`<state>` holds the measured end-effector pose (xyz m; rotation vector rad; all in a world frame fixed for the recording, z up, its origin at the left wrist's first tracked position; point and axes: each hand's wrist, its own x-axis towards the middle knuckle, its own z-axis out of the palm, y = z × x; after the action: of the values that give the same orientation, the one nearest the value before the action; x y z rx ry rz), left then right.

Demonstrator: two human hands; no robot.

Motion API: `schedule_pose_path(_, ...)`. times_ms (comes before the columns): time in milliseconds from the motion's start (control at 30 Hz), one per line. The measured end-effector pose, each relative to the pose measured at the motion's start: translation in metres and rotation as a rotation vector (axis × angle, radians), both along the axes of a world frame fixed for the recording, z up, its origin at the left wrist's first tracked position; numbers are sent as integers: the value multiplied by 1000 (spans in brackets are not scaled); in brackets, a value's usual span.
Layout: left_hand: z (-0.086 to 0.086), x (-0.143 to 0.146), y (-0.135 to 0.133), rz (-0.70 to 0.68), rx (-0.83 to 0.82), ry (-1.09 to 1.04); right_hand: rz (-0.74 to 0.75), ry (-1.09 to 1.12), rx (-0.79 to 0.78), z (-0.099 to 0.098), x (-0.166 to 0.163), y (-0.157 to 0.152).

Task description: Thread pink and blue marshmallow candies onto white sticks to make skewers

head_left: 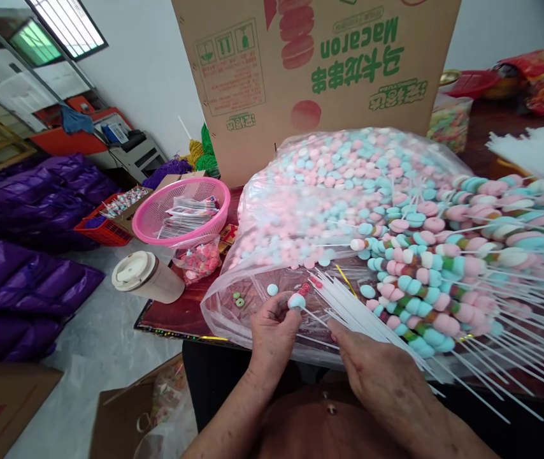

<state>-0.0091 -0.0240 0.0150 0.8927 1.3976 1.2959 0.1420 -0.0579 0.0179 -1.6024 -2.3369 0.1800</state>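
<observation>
left hand [274, 328]: pinching candy [295, 300] | right hand [379, 366]: gripping stick [317, 318] | stick: slanting up-left from right grip to candy

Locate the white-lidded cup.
In the head view, the white-lidded cup is left of the left hand, in front of the pink basket, beside a small candy bag.

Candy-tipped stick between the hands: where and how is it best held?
Probably the bare shaft of the stick, from the right: pale candy caps the end at the left hand's grip, while the rest slants toward the right hand's grip.
</observation>
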Motion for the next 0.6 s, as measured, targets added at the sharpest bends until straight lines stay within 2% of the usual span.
schedule_pose_path(200,-11,1,-12,-51,113,369,-23,-227,90,7,-2,-7)
schedule_pose_path(267,-14,4,-14,-40,97,374,-4,-272,119,6,-4,-10)
schedule_pose_path(367,-18,14,-17,0,5,259,7,-316,116,4,-12,-11)
schedule_pose_path(467,-21,23,-19,-32,-65,145,-13,-317,24,0,-20,-4)
schedule_pose_path(533,-20,21,-19,-162,-67,120,-27,-243,-83,-7,-19,4)
schedule_pose_path(600,-15,7,-15,-273,-41,206,-14,-90,-180,-16,-12,11)
